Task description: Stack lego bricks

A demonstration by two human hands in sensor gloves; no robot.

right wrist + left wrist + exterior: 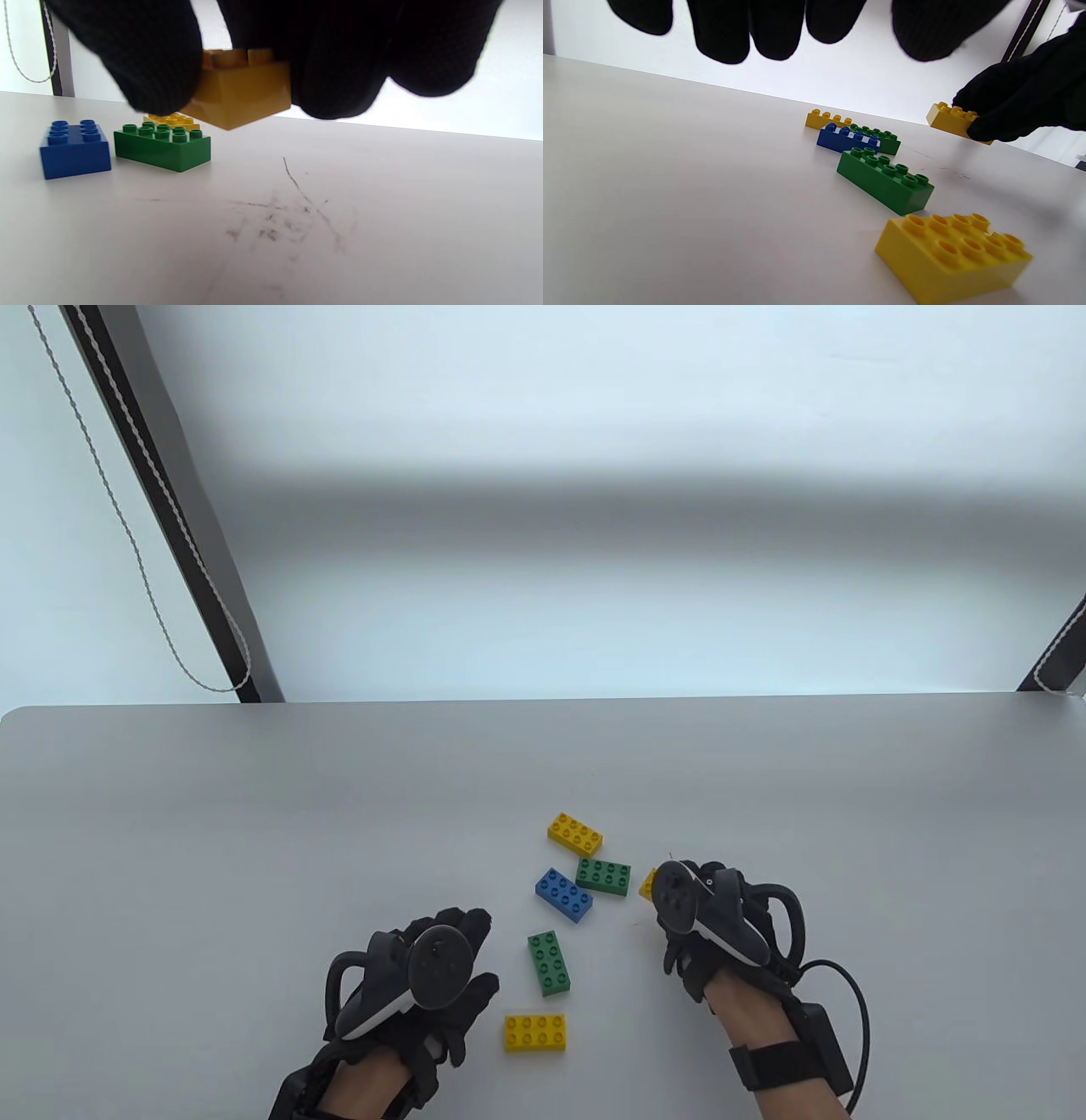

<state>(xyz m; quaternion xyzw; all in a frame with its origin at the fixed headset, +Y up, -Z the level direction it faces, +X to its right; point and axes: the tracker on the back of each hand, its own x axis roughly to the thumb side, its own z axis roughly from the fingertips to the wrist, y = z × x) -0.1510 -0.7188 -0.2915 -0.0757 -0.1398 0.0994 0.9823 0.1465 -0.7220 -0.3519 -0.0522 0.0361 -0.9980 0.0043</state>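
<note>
Several lego bricks lie on the grey table (254, 831): a yellow one (575, 832) farthest, a green one (603, 876) and a blue one (564, 895) next to it, another green one (549, 963) nearer, and a yellow one (534, 1032) nearest. My right hand (679, 899) grips a further yellow brick (242, 91) between thumb and fingers and holds it just above the table, right of the far green brick (163, 146); it also shows in the left wrist view (952, 120). My left hand (458, 967) is empty, fingers spread, left of the near green brick (884, 180).
Faint scuff marks (292, 212) mark the table below my right hand. A window frame with a bead cord (144, 560) stands beyond the table's far left edge.
</note>
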